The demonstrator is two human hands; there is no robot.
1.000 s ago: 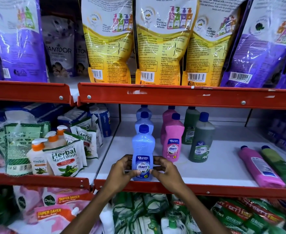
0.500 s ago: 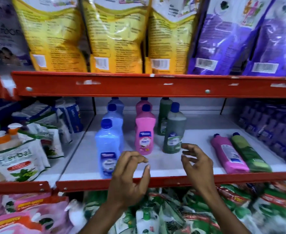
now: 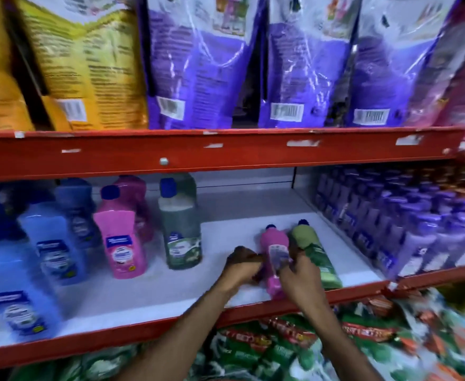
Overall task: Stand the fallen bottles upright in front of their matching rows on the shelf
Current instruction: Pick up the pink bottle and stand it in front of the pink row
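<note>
I am closing my left hand (image 3: 242, 266) and my right hand (image 3: 298, 273) around the fallen pink bottle (image 3: 276, 259), lying just left of the fallen green bottle (image 3: 315, 254) on the shelf (image 3: 149, 303), and next I should probably stand it before the pink row (image 3: 120, 237).

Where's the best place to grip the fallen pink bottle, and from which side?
Grip the pink bottle across its wide labelled body, from above and the front edge. It lies cap away, with the fallen green bottle close against its right side, so a side approach there looks blocked.
</note>
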